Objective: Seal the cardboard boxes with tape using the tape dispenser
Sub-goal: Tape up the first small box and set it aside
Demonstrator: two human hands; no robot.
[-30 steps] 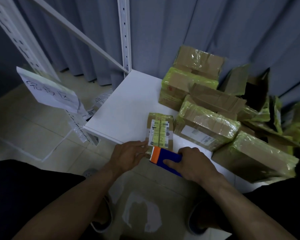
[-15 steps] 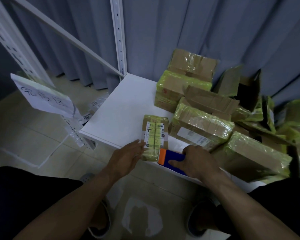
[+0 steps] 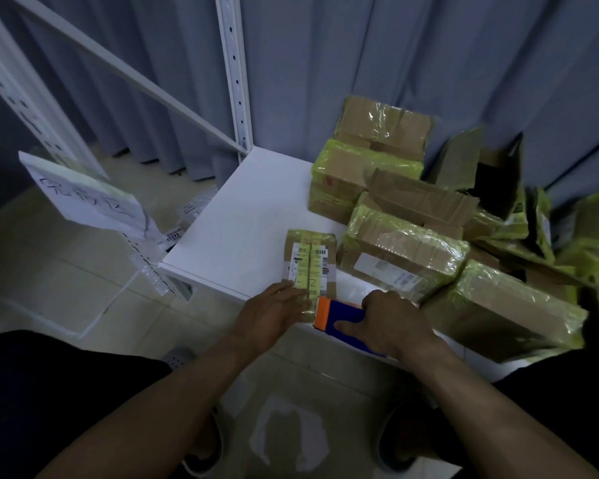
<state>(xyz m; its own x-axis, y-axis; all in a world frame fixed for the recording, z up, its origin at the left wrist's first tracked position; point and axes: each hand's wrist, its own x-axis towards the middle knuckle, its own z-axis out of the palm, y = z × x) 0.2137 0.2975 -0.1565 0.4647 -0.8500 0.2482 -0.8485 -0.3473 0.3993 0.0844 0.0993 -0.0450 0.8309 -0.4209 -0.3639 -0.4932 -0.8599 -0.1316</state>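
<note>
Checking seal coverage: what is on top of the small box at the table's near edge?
A white label under yellow-green tape; the left hand presses the near end of the box beside the tape dispenser, gripped by the right hand. Both hide that end.

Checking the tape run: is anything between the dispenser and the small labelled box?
Nothing visible: the tape dispenser touches the small box at its near end; the left hand presses the box beside it.

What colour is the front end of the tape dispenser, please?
Orange; the tape dispenser is otherwise blue. Head view.
</note>
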